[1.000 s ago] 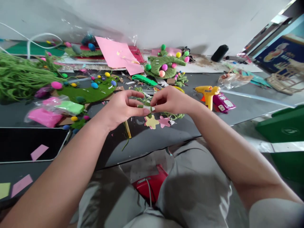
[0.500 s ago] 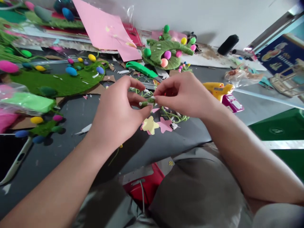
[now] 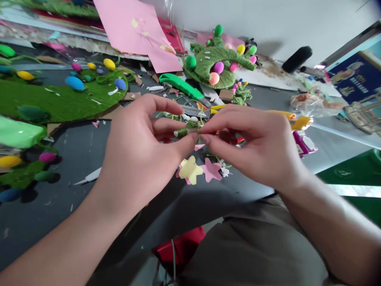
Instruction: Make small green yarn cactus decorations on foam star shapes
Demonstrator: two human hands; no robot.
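Note:
Between the thumb and fingers of my left hand (image 3: 137,139) is a small white piece wrapped in green yarn (image 3: 182,131). Thumb and forefinger of my right hand (image 3: 253,141) pinch the green yarn at its right end, and the fingertips of both hands nearly meet there. Part of the wrapped piece is hidden by my fingers. Just below the hands, a yellow paper star (image 3: 190,170) and a pink paper star (image 3: 212,170) lie on the dark table. Loose green yarn and white scraps show around them.
Beyond my hands lie a green utility knife (image 3: 182,85) and a green yarn-wrapped form (image 3: 208,65) with coloured balls. Pink paper (image 3: 127,28) leans at the back. A yellow glue gun (image 3: 302,122) is at right; a flat green yarn-covered shape (image 3: 74,102) is at left.
My right hand has turned and come lower, with its fingertips closer to my left thumb. The view has shifted, so the table things at left sit further left.

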